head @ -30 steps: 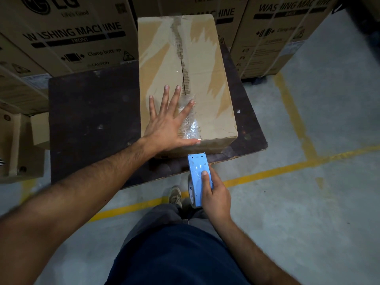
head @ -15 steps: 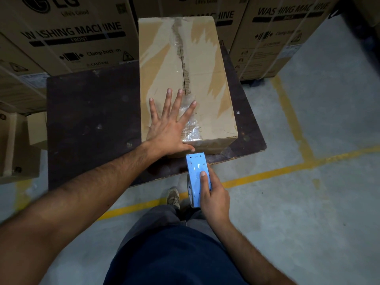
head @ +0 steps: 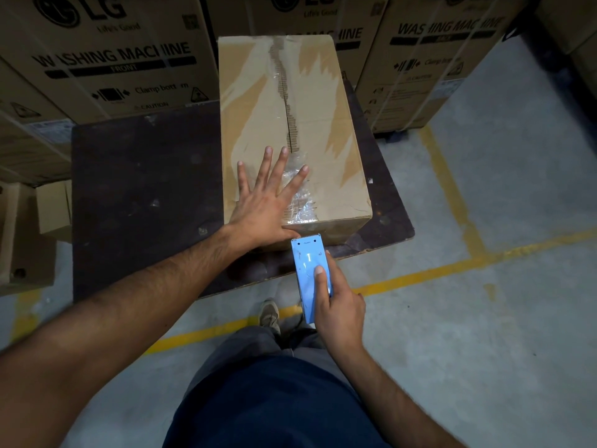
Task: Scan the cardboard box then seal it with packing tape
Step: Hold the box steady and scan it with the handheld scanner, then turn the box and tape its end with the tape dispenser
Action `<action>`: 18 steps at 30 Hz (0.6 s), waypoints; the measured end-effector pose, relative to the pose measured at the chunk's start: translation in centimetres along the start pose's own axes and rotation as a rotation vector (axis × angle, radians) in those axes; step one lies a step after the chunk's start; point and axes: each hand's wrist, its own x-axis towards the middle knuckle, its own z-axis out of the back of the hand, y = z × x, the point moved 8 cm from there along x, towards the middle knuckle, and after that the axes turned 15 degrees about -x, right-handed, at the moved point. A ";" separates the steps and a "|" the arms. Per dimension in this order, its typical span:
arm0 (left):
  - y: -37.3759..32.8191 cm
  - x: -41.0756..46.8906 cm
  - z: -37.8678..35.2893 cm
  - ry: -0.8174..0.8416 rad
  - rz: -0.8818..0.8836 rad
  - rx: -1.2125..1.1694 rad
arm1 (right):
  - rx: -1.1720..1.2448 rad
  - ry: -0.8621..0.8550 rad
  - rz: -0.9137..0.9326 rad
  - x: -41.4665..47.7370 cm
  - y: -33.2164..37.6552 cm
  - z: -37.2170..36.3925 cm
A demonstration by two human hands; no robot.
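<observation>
A long cardboard box (head: 258,101) lies on a dark table (head: 142,176), its top seam running away from me with torn old tape along it. Crinkled clear packing tape (head: 300,202) covers the near end of the seam. My left hand (head: 265,202) lies flat, fingers spread, on the box's near end beside that tape. My right hand (head: 336,302) grips a blue tape dispenser (head: 310,273), index finger on top. Its toothed front edge sits at the box's near face, just below the top edge.
Large washing machine cartons (head: 106,56) stand stacked behind the table and to the right (head: 433,66). Smaller cartons (head: 29,231) sit at the left. Yellow lines (head: 452,195) mark the concrete floor at right. My shoe (head: 269,313) shows below the table edge.
The dispenser has edged forward to the box's near face. My left hand stays flat on the box, shifted only slightly.
</observation>
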 end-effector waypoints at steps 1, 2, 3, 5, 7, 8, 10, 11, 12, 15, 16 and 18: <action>0.1 0.0 0.1 -0.002 -0.013 -0.019 | -0.004 -0.013 0.015 0.0 0.4 0.5; 0.1 -0.1 0.2 -0.008 -0.028 -0.044 | -0.013 -0.027 0.032 -0.1 0.9 1.2; 0.2 -0.1 0.3 -0.011 -0.040 -0.072 | -0.021 -0.043 0.051 -0.1 1.5 1.9; 0.5 0.0 0.4 -0.010 -0.041 -0.136 | -0.009 -0.088 0.092 0.2 3.0 3.9; 0.9 0.3 0.5 -0.001 -0.014 -0.217 | 0.033 -0.154 0.134 0.6 4.8 6.3; 1.2 0.5 0.6 0.018 0.003 -0.277 | 0.056 -0.193 0.157 1.0 5.8 7.5; 1.5 1.0 1.1 0.080 0.001 -0.446 | 0.091 -0.248 0.213 2.1 7.6 9.6; 1.4 1.2 1.6 0.105 -0.025 -0.538 | 0.109 -0.256 0.242 3.0 8.5 10.4; 1.2 1.5 2.4 0.120 -0.060 -0.627 | 0.129 -0.252 0.274 4.0 9.4 11.0; 0.5 2.7 5.0 0.128 -0.133 -0.869 | 0.159 -0.201 0.410 7.2 12.3 11.9; 0.6 3.3 5.7 0.125 -0.120 -0.949 | 0.171 -0.163 0.468 8.2 13.3 12.0; 1.4 4.6 7.1 0.105 -0.048 -1.039 | 0.207 -0.072 0.576 10.0 15.3 11.9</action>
